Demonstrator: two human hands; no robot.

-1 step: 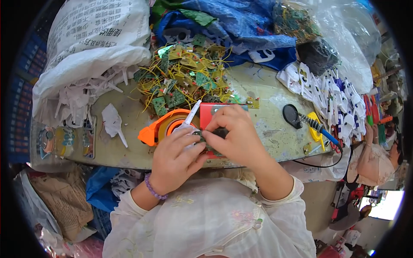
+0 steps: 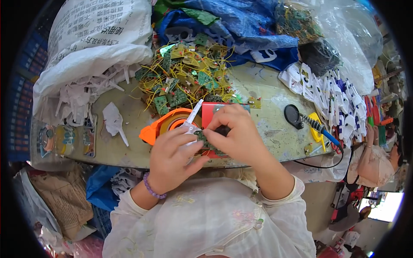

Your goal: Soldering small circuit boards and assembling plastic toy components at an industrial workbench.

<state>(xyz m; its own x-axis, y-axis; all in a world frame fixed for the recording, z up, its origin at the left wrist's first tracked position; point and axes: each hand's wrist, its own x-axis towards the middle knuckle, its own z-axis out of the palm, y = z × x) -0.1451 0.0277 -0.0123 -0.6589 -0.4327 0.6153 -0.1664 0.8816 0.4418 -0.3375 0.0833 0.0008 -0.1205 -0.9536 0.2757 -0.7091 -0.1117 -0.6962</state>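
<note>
Left hand [image 2: 170, 161] opened out beside the white casing [image 2: 192, 118]

The casing is placed at the middle of the bench edge, between the two hands, with its thin stem pointed up and slightly right. A small green board [image 2: 200, 136] is seen at its body, just below the stem. More of that body is exposed now than in the earlier frame, where it was largely covered by the left fingers. Those fingers have been lifted and spread, and the left thumb, curled in closer before, is now held apart from them; whether the casing is gripped underneath cannot be told. The right hand [image 2: 236, 133] is kept almost where it was, its thumb and forefinger drawn close together at the board's edge; whether anything is pinched there cannot be made out.

Under the right hand a red block [image 2: 207, 112] is partly covered. Just left of the casing is set an orange holder [image 2: 148, 134]. Behind them, boards and yellow wires are heaped in a pile [image 2: 178, 92]. Farther left, a loose casing [image 2: 112, 118] is laid near a white sack [image 2: 101, 32]. To the right, a soldering iron [image 2: 320, 128] is rested by a black disc [image 2: 292, 115] and a yellow tool [image 2: 316, 132], with white parts [image 2: 342, 105] stacked beyond. These surroundings are left unchanged.
</note>
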